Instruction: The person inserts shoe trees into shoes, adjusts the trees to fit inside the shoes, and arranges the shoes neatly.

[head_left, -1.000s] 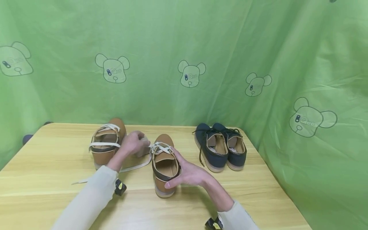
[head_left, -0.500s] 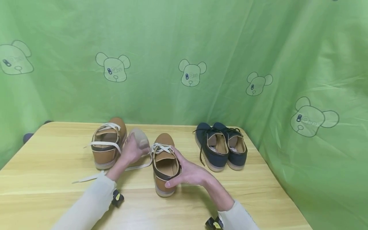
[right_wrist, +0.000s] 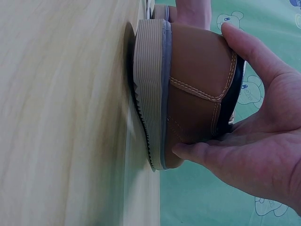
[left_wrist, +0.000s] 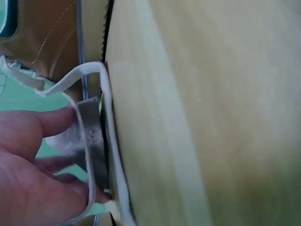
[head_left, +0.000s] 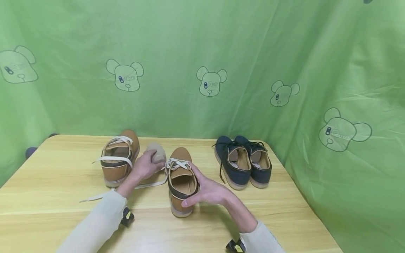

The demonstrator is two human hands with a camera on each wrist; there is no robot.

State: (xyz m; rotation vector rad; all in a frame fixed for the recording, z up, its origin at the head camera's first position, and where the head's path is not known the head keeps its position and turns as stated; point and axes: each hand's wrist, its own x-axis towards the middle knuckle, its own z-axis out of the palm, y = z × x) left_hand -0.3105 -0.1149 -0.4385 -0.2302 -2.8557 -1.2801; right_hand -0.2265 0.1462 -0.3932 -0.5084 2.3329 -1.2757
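Note:
A greyish, rounded piece like a moulded shoe insert [head_left: 157, 150] lies between two brown lace-up shoes. My left hand [head_left: 145, 166] holds it, thumb and fingers on either side; in the left wrist view its grey wall [left_wrist: 89, 141] shows between the fingers, with a loose white lace [left_wrist: 106, 89] across them. My right hand [head_left: 209, 189] grips the nearer brown shoe [head_left: 181, 182] round its right side and heel, as the right wrist view also shows. The other brown shoe [head_left: 116, 172] stands to the left, a white lace across its opening.
A pair of dark blue shoes [head_left: 235, 177] with black laces stands at the right back of the wooden table [head_left: 152, 228]. White lace ends lie loose on the tabletop. A green curtain [head_left: 171, 45] hangs along the back and sides.
My left hand has shifted slightly left and down, and the grey insert has turned from edge-on to show its rounded top, then lowered a little. My right hand stays on the brown shoe.

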